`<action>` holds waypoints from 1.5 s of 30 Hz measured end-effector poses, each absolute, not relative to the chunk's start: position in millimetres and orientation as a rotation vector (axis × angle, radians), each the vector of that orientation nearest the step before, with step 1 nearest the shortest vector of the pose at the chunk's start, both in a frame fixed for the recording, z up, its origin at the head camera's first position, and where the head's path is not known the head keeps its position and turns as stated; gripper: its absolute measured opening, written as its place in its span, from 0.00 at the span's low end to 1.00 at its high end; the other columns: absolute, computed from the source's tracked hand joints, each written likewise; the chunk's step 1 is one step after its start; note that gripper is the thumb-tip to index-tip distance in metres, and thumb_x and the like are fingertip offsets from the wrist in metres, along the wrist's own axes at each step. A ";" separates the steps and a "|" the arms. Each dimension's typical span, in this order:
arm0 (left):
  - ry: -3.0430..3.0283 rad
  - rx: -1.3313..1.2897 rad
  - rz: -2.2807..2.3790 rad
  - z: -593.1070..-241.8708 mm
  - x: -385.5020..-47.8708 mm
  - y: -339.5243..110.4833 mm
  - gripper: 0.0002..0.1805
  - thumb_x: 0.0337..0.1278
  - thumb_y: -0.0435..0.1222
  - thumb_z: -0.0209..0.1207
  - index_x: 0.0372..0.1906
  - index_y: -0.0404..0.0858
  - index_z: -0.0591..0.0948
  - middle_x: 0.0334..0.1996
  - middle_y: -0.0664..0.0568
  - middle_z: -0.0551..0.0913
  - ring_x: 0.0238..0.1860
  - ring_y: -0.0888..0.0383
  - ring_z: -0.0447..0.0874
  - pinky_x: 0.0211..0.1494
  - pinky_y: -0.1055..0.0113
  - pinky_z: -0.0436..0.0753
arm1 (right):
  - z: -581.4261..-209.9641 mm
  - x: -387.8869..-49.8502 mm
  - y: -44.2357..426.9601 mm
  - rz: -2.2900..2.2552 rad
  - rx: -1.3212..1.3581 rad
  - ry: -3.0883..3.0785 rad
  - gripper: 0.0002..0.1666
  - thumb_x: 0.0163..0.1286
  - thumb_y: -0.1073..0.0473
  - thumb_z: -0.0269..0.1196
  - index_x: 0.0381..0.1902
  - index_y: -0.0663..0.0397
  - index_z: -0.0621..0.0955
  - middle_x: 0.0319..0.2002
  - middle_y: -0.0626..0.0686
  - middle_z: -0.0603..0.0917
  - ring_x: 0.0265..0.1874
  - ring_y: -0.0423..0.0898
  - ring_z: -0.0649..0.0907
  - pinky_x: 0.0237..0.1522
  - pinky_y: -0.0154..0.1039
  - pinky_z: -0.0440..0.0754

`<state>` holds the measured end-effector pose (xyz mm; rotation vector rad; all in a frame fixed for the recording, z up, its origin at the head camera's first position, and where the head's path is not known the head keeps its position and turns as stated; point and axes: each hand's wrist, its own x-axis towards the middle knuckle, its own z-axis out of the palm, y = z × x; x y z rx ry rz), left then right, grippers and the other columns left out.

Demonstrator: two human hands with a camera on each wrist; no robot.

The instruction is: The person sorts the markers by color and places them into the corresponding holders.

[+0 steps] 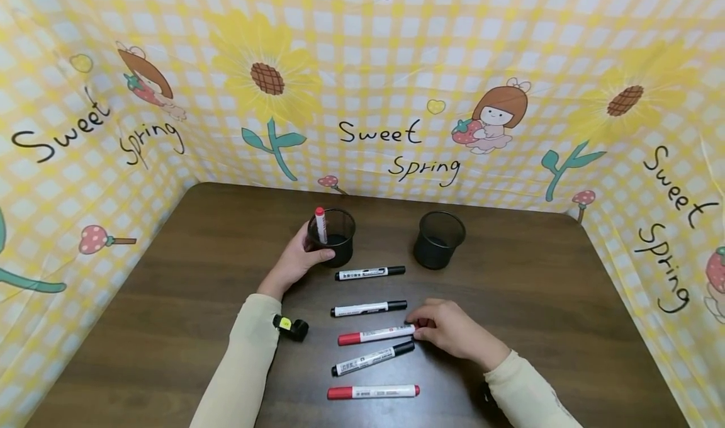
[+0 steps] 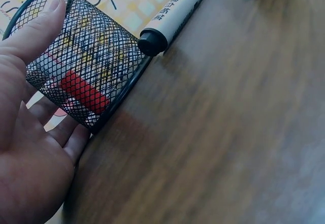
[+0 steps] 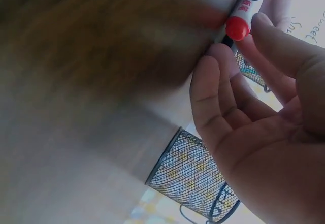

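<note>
My left hand (image 1: pixel 294 258) grips the left black mesh cup (image 1: pixel 342 252), thumb at its near side and fingers behind. Inside that cup a red-capped marker (image 1: pixel 321 225) leans upright; through the mesh (image 2: pixel 101 56) its red part (image 2: pixel 84 92) shows low down. On the table, my right hand (image 1: pixel 453 330) is at the right end of a red marker (image 1: pixel 376 335), thumb and fingers on either side. The right wrist view has its red end (image 3: pixel 237 28) between the thumb and curved fingers of the right hand (image 3: pixel 264 117); firm contact is not plain.
Two black markers (image 1: pixel 370 273) (image 1: pixel 368 308) lie beyond the red one; another black marker (image 1: pixel 374 358) and a red marker (image 1: pixel 374 392) lie nearer. A second mesh cup (image 1: pixel 433 252) stands at the right. Patterned cloth (image 1: pixel 362 88) hangs around the table's back and sides.
</note>
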<state>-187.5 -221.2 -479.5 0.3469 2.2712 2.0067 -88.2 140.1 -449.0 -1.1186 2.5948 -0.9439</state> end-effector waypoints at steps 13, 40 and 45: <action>2.250 0.351 1.995 -451.4 -175.2 -218.1 0.44 0.60 0.26 0.67 0.76 0.28 0.57 0.73 0.30 0.61 0.73 0.40 0.58 0.74 0.46 0.56 | -446.3 -87.3 133.6 -0.771 -1.141 2.680 0.09 0.64 0.63 0.72 0.42 0.51 0.87 0.34 0.44 0.78 0.33 0.40 0.77 0.37 0.38 0.78; 2.233 0.355 2.013 -453.0 -175.1 -217.1 0.44 0.59 0.26 0.67 0.76 0.27 0.57 0.73 0.30 0.60 0.74 0.40 0.57 0.75 0.46 0.55 | -425.3 -92.9 116.6 -1.770 -0.789 2.029 0.10 0.72 0.72 0.61 0.49 0.62 0.78 0.48 0.62 0.86 0.39 0.65 0.83 0.41 0.53 0.85; 2.237 0.351 2.001 -451.8 -174.5 -217.0 0.43 0.60 0.27 0.67 0.76 0.28 0.57 0.73 0.30 0.61 0.74 0.40 0.57 0.75 0.47 0.55 | -422.0 -95.9 111.2 -1.905 -0.803 1.863 0.09 0.75 0.71 0.58 0.50 0.67 0.75 0.53 0.75 0.80 0.45 0.58 0.85 0.45 0.59 0.83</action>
